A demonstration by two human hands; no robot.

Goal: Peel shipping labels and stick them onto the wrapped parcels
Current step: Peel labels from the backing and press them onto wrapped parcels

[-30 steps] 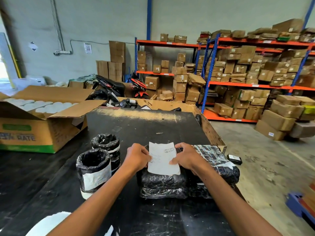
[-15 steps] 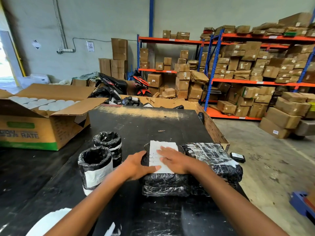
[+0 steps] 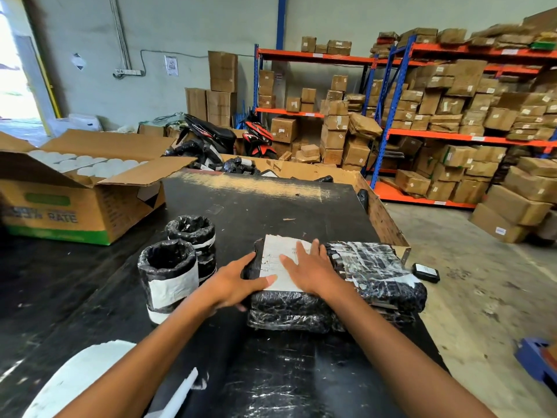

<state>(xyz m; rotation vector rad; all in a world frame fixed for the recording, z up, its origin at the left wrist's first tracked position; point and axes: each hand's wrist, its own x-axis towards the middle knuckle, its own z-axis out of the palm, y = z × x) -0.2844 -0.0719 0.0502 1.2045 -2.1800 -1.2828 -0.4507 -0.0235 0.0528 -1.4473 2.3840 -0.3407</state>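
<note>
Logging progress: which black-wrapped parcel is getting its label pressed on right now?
The flat rectangular parcel at the table's near edge: both hands press the white label onto its top. The two cylindrical parcels to its left stand untouched.

The right hand (image 3: 310, 267) has flattened onto the label (image 3: 278, 260), now pressed against the parcel (image 3: 289, 309)

Black table (image 3: 271, 206), wrapped parcels (image 3: 289, 309), two wrapped cylinders (image 3: 168, 276), open carton (image 3: 75, 212)

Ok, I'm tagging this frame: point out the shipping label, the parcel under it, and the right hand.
shipping label (image 3: 272, 260), head view, bare left part.
parcel (image 3: 286, 309), head view, front wall.
right hand (image 3: 312, 268), head view, back of the hand.
</note>
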